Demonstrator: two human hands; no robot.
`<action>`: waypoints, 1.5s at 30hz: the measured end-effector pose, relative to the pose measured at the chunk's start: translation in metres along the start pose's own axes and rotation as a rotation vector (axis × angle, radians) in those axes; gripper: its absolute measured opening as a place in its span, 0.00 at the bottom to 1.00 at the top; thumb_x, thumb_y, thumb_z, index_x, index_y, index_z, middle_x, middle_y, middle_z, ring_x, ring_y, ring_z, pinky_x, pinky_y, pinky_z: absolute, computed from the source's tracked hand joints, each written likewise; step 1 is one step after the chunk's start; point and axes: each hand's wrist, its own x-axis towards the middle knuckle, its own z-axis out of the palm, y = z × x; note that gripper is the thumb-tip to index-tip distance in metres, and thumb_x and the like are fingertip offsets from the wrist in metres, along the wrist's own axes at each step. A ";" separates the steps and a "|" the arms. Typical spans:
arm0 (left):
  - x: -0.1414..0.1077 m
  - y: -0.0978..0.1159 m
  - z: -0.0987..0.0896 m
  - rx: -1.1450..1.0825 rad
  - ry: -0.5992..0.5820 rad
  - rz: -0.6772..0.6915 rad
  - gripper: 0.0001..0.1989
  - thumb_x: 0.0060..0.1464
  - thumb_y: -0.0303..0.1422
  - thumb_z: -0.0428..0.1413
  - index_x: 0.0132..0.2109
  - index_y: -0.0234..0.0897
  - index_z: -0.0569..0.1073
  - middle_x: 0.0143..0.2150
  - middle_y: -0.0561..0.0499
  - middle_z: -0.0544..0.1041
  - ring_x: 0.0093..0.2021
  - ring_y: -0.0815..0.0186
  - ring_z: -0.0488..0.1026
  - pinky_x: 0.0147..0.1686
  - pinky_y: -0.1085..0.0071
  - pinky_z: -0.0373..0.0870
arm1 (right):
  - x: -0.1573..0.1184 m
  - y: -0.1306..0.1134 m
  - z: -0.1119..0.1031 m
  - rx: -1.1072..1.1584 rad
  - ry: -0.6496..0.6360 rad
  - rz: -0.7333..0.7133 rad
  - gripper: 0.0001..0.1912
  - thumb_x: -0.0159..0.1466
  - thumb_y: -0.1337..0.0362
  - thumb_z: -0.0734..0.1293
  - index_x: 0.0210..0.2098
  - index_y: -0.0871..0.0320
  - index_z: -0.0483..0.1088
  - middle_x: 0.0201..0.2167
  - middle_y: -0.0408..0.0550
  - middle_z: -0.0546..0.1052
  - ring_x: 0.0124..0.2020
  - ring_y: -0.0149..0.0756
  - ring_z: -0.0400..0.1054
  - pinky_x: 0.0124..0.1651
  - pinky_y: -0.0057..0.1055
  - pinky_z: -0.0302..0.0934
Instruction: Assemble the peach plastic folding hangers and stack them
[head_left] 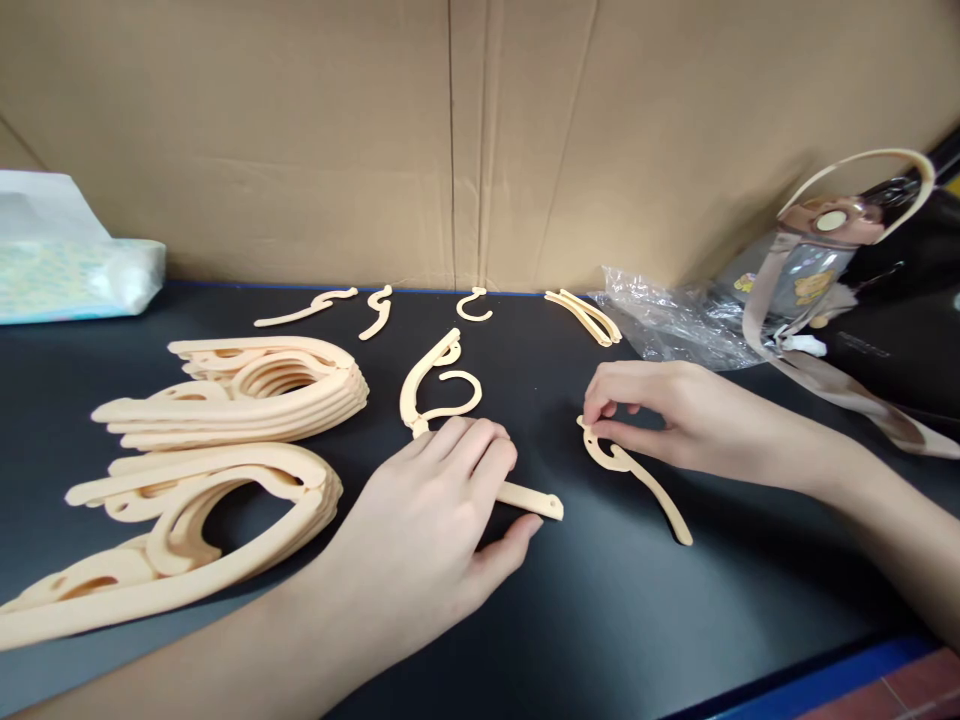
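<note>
My left hand (pixel 457 510) rests over a cream folding hanger (pixel 411 390), its fingers curled on the middle; the hook and one arm show beyond the hand, and a flat end sticks out between thumb and fingers. To the right, my right hand (pixel 652 410) pinches the upper end of a loose curved hanger arm (pixel 660 500), which lies slanting on the black table (pixel 600 610). The two pieces are apart.
Two stacks of folded hangers (pixel 330 400) (pixel 247 570) lie at left. Along the back are loose arms (pixel 296 312) (pixel 377 315), a hook (pixel 474 308), thin pieces (pixel 589 318) and clear plastic (pixel 675 320). A tissue pack (pixel 75 275) is back left, a strapped bottle (pixel 806 270) back right, cardboard (pixel 300 130) behind.
</note>
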 end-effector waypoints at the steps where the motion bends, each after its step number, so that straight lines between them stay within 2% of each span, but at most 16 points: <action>1: 0.000 0.000 0.001 -0.015 0.003 0.014 0.11 0.60 0.33 0.56 0.48 0.32 0.71 0.47 0.44 0.76 0.45 0.54 0.74 0.41 0.57 0.74 | -0.001 -0.003 0.001 -0.060 0.028 0.047 0.09 0.66 0.56 0.66 0.35 0.55 0.70 0.33 0.43 0.75 0.33 0.35 0.69 0.34 0.31 0.59; 3: 0.001 0.000 0.002 -0.059 -0.032 0.058 0.10 0.62 0.31 0.55 0.50 0.35 0.71 0.50 0.46 0.76 0.49 0.56 0.74 0.46 0.58 0.72 | -0.003 -0.008 0.004 -0.166 0.036 0.110 0.15 0.60 0.50 0.71 0.32 0.55 0.69 0.30 0.42 0.74 0.29 0.35 0.67 0.30 0.31 0.56; 4: 0.001 0.001 0.003 -0.082 -0.062 0.076 0.08 0.64 0.29 0.53 0.48 0.36 0.72 0.50 0.48 0.76 0.49 0.57 0.74 0.46 0.60 0.72 | -0.004 -0.011 0.005 -0.191 0.021 0.119 0.16 0.59 0.50 0.71 0.31 0.55 0.69 0.30 0.42 0.74 0.28 0.35 0.67 0.29 0.31 0.54; 7: 0.003 0.001 0.002 -0.162 -0.127 0.071 0.09 0.66 0.27 0.47 0.41 0.38 0.73 0.45 0.49 0.76 0.43 0.61 0.74 0.42 0.64 0.71 | -0.008 -0.017 0.008 -0.163 -0.013 0.106 0.09 0.62 0.59 0.69 0.29 0.55 0.68 0.29 0.41 0.73 0.27 0.32 0.66 0.29 0.29 0.54; 9: 0.004 0.001 0.000 -0.234 -0.139 0.024 0.10 0.67 0.27 0.46 0.40 0.37 0.71 0.42 0.50 0.75 0.39 0.63 0.72 0.39 0.65 0.70 | -0.008 -0.020 0.010 -0.111 -0.017 0.096 0.06 0.62 0.64 0.68 0.29 0.56 0.68 0.30 0.41 0.73 0.29 0.31 0.67 0.31 0.29 0.55; 12: 0.005 0.000 -0.002 -0.343 -0.138 -0.049 0.07 0.66 0.26 0.46 0.41 0.38 0.69 0.38 0.53 0.73 0.37 0.64 0.70 0.37 0.66 0.67 | -0.006 -0.022 0.012 -0.015 -0.018 0.066 0.05 0.60 0.66 0.68 0.29 0.56 0.68 0.31 0.40 0.73 0.32 0.31 0.67 0.34 0.28 0.56; 15: 0.005 -0.001 -0.003 -0.401 -0.150 -0.112 0.02 0.64 0.28 0.51 0.40 0.39 0.68 0.37 0.55 0.73 0.36 0.65 0.70 0.35 0.67 0.65 | -0.003 -0.025 0.014 0.144 -0.043 0.042 0.05 0.57 0.69 0.69 0.30 0.56 0.67 0.32 0.39 0.72 0.34 0.30 0.66 0.36 0.27 0.57; 16: 0.004 -0.002 -0.003 -0.413 -0.161 -0.134 0.01 0.63 0.29 0.53 0.41 0.40 0.67 0.38 0.56 0.73 0.37 0.65 0.71 0.36 0.68 0.65 | -0.002 -0.026 0.015 0.207 -0.056 0.041 0.05 0.56 0.70 0.69 0.29 0.56 0.67 0.32 0.39 0.72 0.34 0.30 0.66 0.36 0.27 0.57; 19: 0.003 -0.004 -0.002 -0.427 -0.168 -0.163 0.06 0.64 0.33 0.53 0.47 0.42 0.67 0.42 0.57 0.76 0.40 0.64 0.73 0.38 0.68 0.66 | 0.000 -0.029 0.013 0.382 -0.103 0.056 0.05 0.57 0.70 0.69 0.28 0.57 0.68 0.33 0.39 0.72 0.35 0.28 0.66 0.37 0.26 0.58; 22: 0.002 -0.005 -0.002 -0.394 -0.141 -0.112 0.12 0.67 0.35 0.51 0.56 0.46 0.65 0.44 0.57 0.76 0.41 0.65 0.74 0.40 0.68 0.66 | 0.002 -0.030 0.011 0.493 -0.140 0.071 0.06 0.57 0.69 0.70 0.27 0.58 0.68 0.31 0.39 0.71 0.34 0.28 0.66 0.38 0.26 0.58; 25: 0.003 -0.006 -0.002 -0.358 -0.135 -0.060 0.14 0.67 0.33 0.50 0.58 0.47 0.65 0.42 0.58 0.76 0.38 0.67 0.73 0.38 0.69 0.65 | 0.003 -0.029 0.010 0.551 -0.158 0.078 0.06 0.57 0.68 0.71 0.27 0.58 0.69 0.31 0.38 0.70 0.32 0.27 0.65 0.37 0.26 0.58; 33: 0.004 -0.008 -0.001 -0.407 -0.126 -0.041 0.13 0.68 0.32 0.50 0.57 0.46 0.67 0.39 0.59 0.76 0.37 0.69 0.72 0.37 0.71 0.62 | 0.002 -0.027 0.010 0.608 -0.184 0.086 0.05 0.59 0.67 0.71 0.29 0.59 0.70 0.32 0.38 0.71 0.31 0.26 0.65 0.36 0.26 0.58; 39: 0.005 -0.009 -0.001 -0.498 -0.187 -0.041 0.10 0.68 0.30 0.49 0.51 0.47 0.71 0.39 0.60 0.75 0.38 0.71 0.72 0.38 0.72 0.60 | 0.002 -0.029 0.014 0.638 -0.195 0.035 0.04 0.59 0.69 0.70 0.30 0.60 0.70 0.33 0.39 0.72 0.31 0.26 0.66 0.35 0.26 0.59; 45: 0.004 -0.005 -0.001 -0.554 -0.205 -0.039 0.07 0.68 0.31 0.48 0.44 0.43 0.71 0.39 0.60 0.77 0.36 0.69 0.72 0.37 0.71 0.61 | 0.002 -0.030 0.016 0.645 -0.199 -0.018 0.01 0.59 0.71 0.70 0.32 0.62 0.74 0.33 0.42 0.74 0.32 0.28 0.68 0.36 0.26 0.61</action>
